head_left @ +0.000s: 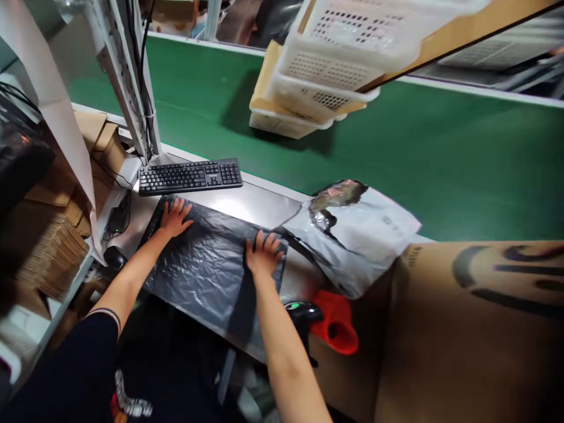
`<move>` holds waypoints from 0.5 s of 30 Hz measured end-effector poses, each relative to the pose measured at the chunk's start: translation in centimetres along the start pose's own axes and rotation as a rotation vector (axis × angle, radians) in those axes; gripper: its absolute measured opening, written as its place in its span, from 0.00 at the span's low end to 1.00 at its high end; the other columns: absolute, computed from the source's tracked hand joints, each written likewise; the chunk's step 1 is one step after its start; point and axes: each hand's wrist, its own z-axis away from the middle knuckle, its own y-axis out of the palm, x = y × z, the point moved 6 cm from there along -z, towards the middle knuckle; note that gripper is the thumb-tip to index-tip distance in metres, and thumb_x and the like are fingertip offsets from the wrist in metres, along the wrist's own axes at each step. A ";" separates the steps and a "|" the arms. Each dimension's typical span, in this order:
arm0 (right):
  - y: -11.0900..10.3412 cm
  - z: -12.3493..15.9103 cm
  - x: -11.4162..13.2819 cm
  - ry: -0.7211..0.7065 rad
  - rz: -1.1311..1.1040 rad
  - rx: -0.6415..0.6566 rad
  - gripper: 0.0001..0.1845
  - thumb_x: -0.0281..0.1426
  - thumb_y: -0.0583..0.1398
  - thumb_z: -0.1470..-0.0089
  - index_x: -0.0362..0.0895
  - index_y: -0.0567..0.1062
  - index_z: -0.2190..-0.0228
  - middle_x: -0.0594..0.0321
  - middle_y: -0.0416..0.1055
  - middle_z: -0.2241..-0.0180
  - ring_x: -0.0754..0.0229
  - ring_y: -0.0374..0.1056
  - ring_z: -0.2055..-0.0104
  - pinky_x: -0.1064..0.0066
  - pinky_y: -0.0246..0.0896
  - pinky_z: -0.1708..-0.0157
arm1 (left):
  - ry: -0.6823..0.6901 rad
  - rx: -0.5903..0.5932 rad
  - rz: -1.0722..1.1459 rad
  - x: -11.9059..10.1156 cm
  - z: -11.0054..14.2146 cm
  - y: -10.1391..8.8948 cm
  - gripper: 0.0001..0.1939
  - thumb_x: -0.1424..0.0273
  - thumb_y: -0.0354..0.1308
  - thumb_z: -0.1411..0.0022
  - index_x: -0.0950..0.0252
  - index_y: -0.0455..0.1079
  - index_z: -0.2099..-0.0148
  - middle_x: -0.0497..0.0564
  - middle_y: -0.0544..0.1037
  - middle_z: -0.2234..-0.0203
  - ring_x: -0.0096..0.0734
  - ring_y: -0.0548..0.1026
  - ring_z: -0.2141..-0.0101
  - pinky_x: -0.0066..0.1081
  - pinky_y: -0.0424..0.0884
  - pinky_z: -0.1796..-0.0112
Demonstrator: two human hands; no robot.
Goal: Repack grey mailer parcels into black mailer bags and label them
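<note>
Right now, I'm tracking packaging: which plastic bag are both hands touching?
The dark bag by the keyboard: left hand and right hand rest on it. The whitish bag at right lies untouched.

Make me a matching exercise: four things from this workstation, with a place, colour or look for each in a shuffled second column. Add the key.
Things
1. Keyboard
2. Dark plastic sheet
3. Tubular holder
4. Baskets

Places, colours, looks
A. Bright red
B. Under the left hand and the right hand
C. White, with rows of holes
D. Near the foot of the metal upright

Right pairs: 1-D, 2-B, 3-A, 4-C
</note>
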 end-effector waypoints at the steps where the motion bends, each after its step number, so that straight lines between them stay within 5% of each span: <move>1: 0.2 -1.5 0.0 -0.007 0.005 0.000 0.37 0.45 0.44 0.26 0.39 0.55 0.25 0.40 0.46 0.23 0.33 0.42 0.22 0.32 0.44 0.28 | 0.001 0.010 -0.001 0.3 -0.9 -0.2 0.35 0.54 0.50 0.24 0.58 0.54 0.21 0.57 0.48 0.21 0.53 0.42 0.22 0.66 0.39 0.27; 4: 0.1 -3.8 -0.4 -0.034 0.014 -0.042 0.38 0.46 0.45 0.26 0.38 0.55 0.26 0.35 0.47 0.24 0.31 0.43 0.22 0.29 0.44 0.30 | -0.043 -0.048 -0.007 0.7 -0.4 -0.7 0.36 0.55 0.49 0.23 0.60 0.50 0.20 0.58 0.45 0.21 0.52 0.41 0.22 0.64 0.39 0.27; 7: -0.9 -1.8 -0.9 -0.058 0.003 -0.087 0.39 0.47 0.47 0.27 0.37 0.54 0.26 0.30 0.46 0.25 0.28 0.42 0.23 0.26 0.49 0.34 | -0.136 -0.107 -0.019 0.1 5.4 -0.4 0.39 0.54 0.48 0.23 0.63 0.45 0.19 0.60 0.41 0.21 0.53 0.38 0.22 0.63 0.39 0.27; 12: -1.0 10.3 -1.2 0.003 -0.085 -0.152 0.42 0.49 0.47 0.29 0.35 0.55 0.26 0.27 0.47 0.26 0.24 0.44 0.23 0.22 0.50 0.35 | -0.205 0.041 -0.028 -1.3 17.9 3.9 0.43 0.51 0.51 0.25 0.65 0.46 0.19 0.63 0.43 0.22 0.55 0.40 0.23 0.62 0.43 0.26; 15: 0.5 17.0 -1.0 0.007 -0.185 -0.112 0.44 0.51 0.44 0.31 0.35 0.59 0.27 0.25 0.51 0.27 0.21 0.46 0.24 0.18 0.49 0.36 | -0.245 0.119 0.005 -2.1 21.1 5.8 0.42 0.49 0.51 0.26 0.64 0.49 0.19 0.62 0.45 0.22 0.55 0.43 0.23 0.63 0.45 0.27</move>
